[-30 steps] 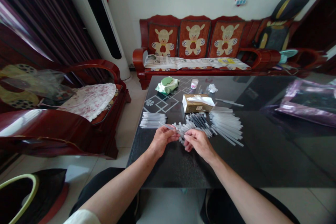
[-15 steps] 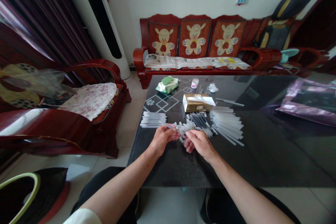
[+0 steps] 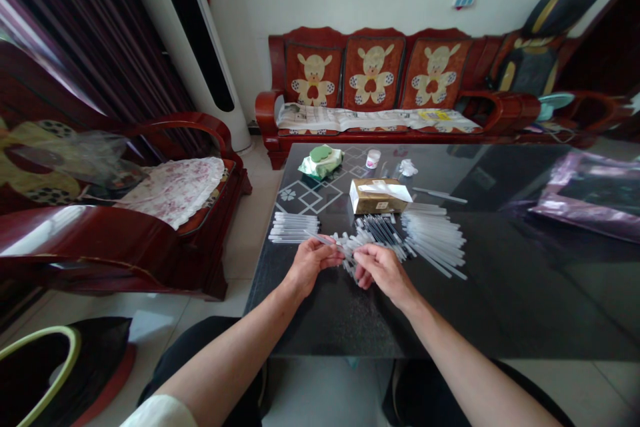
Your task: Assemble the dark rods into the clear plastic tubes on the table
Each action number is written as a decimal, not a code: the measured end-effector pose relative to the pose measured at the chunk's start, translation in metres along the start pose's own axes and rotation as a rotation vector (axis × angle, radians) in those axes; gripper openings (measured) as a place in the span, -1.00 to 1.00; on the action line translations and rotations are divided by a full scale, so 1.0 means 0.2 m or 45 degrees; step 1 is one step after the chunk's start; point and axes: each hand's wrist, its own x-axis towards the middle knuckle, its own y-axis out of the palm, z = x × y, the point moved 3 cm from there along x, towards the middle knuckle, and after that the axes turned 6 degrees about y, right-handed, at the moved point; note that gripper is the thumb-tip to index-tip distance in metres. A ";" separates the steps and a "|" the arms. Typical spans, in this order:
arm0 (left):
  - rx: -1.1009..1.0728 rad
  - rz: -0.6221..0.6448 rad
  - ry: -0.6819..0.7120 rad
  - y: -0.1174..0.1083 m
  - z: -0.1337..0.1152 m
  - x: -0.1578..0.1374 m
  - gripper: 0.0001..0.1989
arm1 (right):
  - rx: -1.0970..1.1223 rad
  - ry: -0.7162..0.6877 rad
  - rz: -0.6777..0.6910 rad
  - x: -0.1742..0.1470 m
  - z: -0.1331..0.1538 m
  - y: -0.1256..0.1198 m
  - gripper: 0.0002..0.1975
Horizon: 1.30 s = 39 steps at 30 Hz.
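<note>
My left hand [image 3: 311, 264] is closed on a slim translucent pen barrel [image 3: 317, 237], whose far end points up and left. Close beside it, my right hand [image 3: 381, 269] pinches thumb against fingers; whatever it grips is too small to make out. Just beyond both hands lies a heap of small whitish pen parts [image 3: 349, 241]. Dark pen refills [image 3: 383, 229] fan out behind the right hand. Farther right spreads a large pile of translucent pen barrels [image 3: 434, 240]. To the left, a row of whitish pens [image 3: 294, 228] lies side by side.
A tissue box [image 3: 380, 197] stands behind the refills on the dark glossy table [image 3: 500, 300]. Farther back are a green wipes pack [image 3: 321, 163], a small white jar [image 3: 373, 159] and a crumpled tissue [image 3: 407, 167]. Purple plastic packaging [image 3: 585, 193] lies at the right.
The right hand's fingers have shifted slightly beside the left hand. The whole view has moved a little; otherwise the layout looks the same.
</note>
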 end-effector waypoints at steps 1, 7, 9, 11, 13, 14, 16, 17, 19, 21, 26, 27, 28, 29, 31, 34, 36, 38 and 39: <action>0.001 -0.002 -0.002 0.00 0.00 0.00 -0.71 | 0.000 -0.012 -0.003 0.00 0.00 0.00 -0.62; 0.001 0.012 -0.009 0.00 0.01 0.00 -0.71 | -0.006 0.009 0.033 0.00 0.01 0.01 -0.54; 0.007 0.003 -0.005 0.00 0.01 0.00 -0.71 | 0.026 0.053 0.016 0.00 0.01 0.01 -0.48; 0.010 0.001 -0.002 0.00 0.00 0.00 -0.71 | 0.030 0.030 0.010 -0.01 0.02 0.01 -0.51; 0.012 0.008 -0.002 0.00 0.00 0.00 -0.72 | 0.013 -0.023 0.022 -0.01 0.02 0.01 -0.58; 0.013 0.012 -0.001 0.01 0.00 0.00 -0.73 | 0.003 -0.039 0.031 -0.01 0.02 0.01 -0.60; 0.019 0.016 -0.004 0.01 0.00 -0.01 -0.73 | -0.011 -0.038 0.049 0.00 0.01 0.01 -0.63; 0.022 0.017 -0.005 0.01 0.00 -0.01 -0.72 | -0.016 -0.029 0.058 0.00 0.01 0.02 -0.63; 0.023 0.014 -0.005 0.01 0.00 -0.01 -0.72 | -0.016 -0.011 0.064 0.00 0.00 0.02 -0.59; 0.018 0.009 -0.004 0.01 0.00 0.00 -0.71 | -0.004 0.000 0.045 0.00 0.01 0.01 -0.57; 0.008 -0.008 -0.005 0.00 0.00 0.00 -0.67 | -0.033 -0.028 0.028 0.00 0.02 0.00 -0.65; 0.006 -0.007 -0.008 0.00 0.00 0.00 -0.67 | -0.040 -0.024 0.035 0.00 0.02 0.00 -0.65; 0.003 -0.006 -0.011 0.01 0.00 0.00 -0.67 | -0.045 -0.012 0.042 0.00 0.02 0.00 -0.65; 0.001 -0.003 -0.012 0.01 0.00 0.00 -0.67 | -0.047 0.004 0.045 0.00 0.01 0.01 -0.63; 0.000 -0.002 -0.011 0.01 0.00 0.00 -0.67 | -0.044 0.031 0.041 0.00 0.01 0.01 -0.59; 0.008 -0.001 -0.011 0.00 0.01 0.00 -0.69 | -0.051 0.009 0.033 0.00 0.01 0.01 -0.61; 0.009 0.004 -0.010 0.00 0.01 0.00 -0.70 | -0.065 -0.025 0.045 0.00 0.01 0.01 -0.65; 0.007 0.008 -0.007 0.00 0.02 0.00 -0.70 | -0.073 -0.037 0.062 0.00 0.00 0.01 -0.66; 0.007 0.008 -0.006 0.01 0.02 0.00 -0.69 | -0.072 -0.035 0.069 0.00 -0.01 0.01 -0.64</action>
